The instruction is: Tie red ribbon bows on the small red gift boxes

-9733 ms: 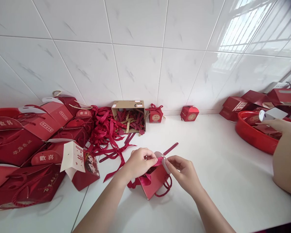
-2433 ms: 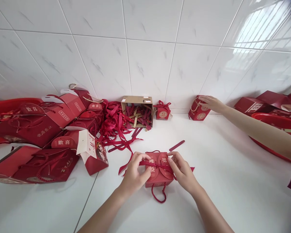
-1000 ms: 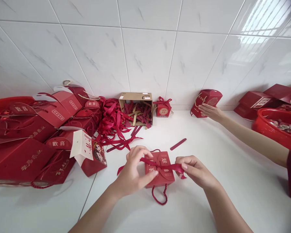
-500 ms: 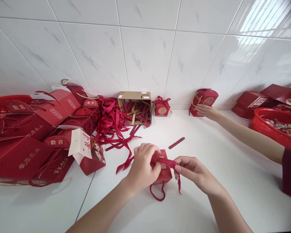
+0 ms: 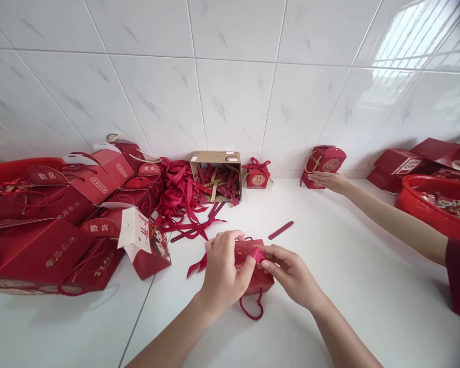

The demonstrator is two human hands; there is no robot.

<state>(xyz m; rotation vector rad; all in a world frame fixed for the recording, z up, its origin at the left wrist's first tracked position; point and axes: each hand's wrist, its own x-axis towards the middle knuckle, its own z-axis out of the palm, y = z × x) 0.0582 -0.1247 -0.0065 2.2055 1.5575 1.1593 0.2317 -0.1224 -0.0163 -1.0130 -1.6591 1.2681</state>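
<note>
A small red gift box (image 5: pixel 253 287) with gold print and red cord handles lies on the white counter under both my hands. Over its top, a bright red ribbon (image 5: pixel 257 254) is pinched in a small loop. My right hand (image 5: pixel 291 273) is closed on the ribbon between thumb and fingertips. From the other side, my left hand (image 5: pixel 227 266) is curled at the box, its thumb pressed to the ribbon; its other fingertips are partly hidden. The ribbon's loose end is hidden behind my hands, while a red ribbon tail (image 5: pixel 197 266) lies left of the box.
Several red boxes (image 5: pixel 72 250) are piled at left beside heaped ribbons (image 5: pixel 182 189). A cardboard box (image 5: pixel 216 156) of strips and a bow-tied box (image 5: pixel 258 175) stand by the wall. Another person's hand (image 5: pixel 327 180) touches a tall red box (image 5: pixel 325 158). A red basket (image 5: pixel 417 204) stands right.
My right hand has moved left toward my left hand, and the stretched ribbon is now a small loop between them. The view has tilted slightly upward.
</note>
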